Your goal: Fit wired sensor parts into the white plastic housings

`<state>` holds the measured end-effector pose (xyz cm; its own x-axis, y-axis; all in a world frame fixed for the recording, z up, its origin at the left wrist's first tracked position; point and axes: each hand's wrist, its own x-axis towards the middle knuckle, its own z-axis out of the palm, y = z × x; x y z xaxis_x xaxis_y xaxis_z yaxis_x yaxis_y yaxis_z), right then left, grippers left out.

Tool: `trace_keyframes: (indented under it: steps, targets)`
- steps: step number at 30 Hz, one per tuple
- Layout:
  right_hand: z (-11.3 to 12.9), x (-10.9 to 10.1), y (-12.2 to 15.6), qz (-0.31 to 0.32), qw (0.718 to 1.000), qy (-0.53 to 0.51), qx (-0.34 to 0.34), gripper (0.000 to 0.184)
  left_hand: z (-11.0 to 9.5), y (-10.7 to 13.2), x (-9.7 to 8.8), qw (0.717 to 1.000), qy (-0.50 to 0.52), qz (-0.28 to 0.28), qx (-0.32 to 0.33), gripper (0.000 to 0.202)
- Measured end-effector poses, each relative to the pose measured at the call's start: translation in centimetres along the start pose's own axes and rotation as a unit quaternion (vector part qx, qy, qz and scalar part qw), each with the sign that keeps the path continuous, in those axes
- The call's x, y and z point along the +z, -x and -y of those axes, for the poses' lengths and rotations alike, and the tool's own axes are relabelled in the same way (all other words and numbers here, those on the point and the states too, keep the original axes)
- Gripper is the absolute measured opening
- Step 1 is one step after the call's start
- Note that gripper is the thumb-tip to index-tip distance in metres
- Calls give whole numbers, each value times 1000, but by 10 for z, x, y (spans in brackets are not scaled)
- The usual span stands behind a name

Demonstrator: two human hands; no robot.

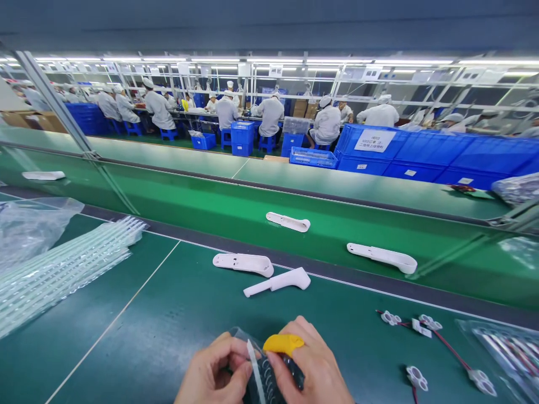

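At the bottom centre, my left hand (219, 367) pinches the edge of a clear plastic bag (240, 333) beside a narrow white strip (256, 370). Dark pieces with ring-like outlines show behind the plastic; their kind I cannot make out. My right hand (318, 365) is closed on the other side of the bag, with a yellow finger cot (283, 343) on one finger. Just beyond my hands, a white plastic shell (244, 263) lies hollow side up. Another white shell (280, 281) rests on its side in front of it.
Green belt behind the bench carries white shells (288, 221) (382, 257). On the right lie wired white parts (416, 377) and a clear bag of wires (505, 353). Bagged pale strips (71, 269) lie left. Blue bins (370, 143) and seated workers (269, 115) are farther back.
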<state>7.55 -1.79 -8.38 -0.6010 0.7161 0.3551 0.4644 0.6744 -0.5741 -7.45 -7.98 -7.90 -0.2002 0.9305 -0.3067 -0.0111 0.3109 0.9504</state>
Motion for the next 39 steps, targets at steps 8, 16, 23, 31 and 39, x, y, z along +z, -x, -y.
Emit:
trace_keyframes:
  steps: [8,16,23,31,39]
  targets:
    - [-49,-35,-50,52,997,55,-8,14,15,-5,-39,995,-44,-90,13,36]
    - [-75,-34,-45,97,994,54,1,17,37,-7,-68,972,-114,-188,85,52]
    - [-51,-27,-3,2,997,-72,-12,10,17,-6,-31,987,-138,-50,66,28]
    - [-45,-37,6,-13,999,-31,-22,12,10,-5,-11,986,-109,-41,119,23]
    - [-42,-50,-16,175,972,156,17,19,4,-3,-14,966,-177,-21,186,26]
